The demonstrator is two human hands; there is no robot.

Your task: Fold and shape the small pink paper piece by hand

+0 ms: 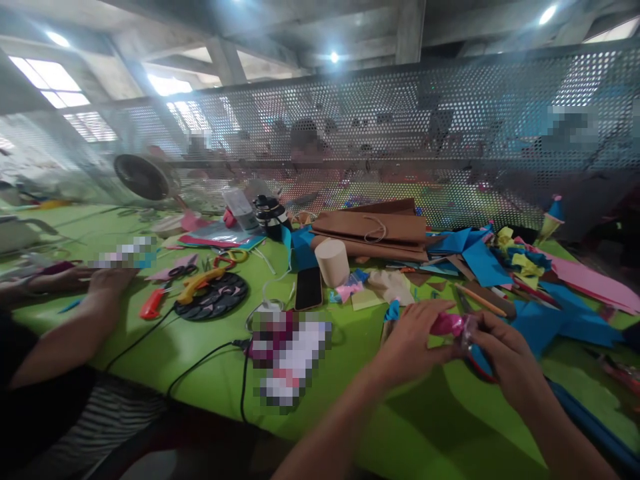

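Observation:
Above the green table [200,360], my left hand [417,337] has its fingers closed round one side of a small pink item [449,325]. My right hand [503,347] pinches the other end, where a clear, shiny wrap [468,333] shows. The two hands nearly meet. A dark blue and red rounded object [483,365] shows just under my right fingers; I cannot make out whether they touch it. Close behind my left hand stands a small roll with a blue top [392,311]. Blue paper pieces [540,323] lie to the right of my hands.
A cream roll [332,263], black phone [309,289] and folded brown sheets [370,233] lie behind. Left are a yellow glue gun [200,285] on a black round mat [220,297], orange-handled cutter [153,303], cables and another person's arms [75,333]. A mesh divider [350,133] spans the back.

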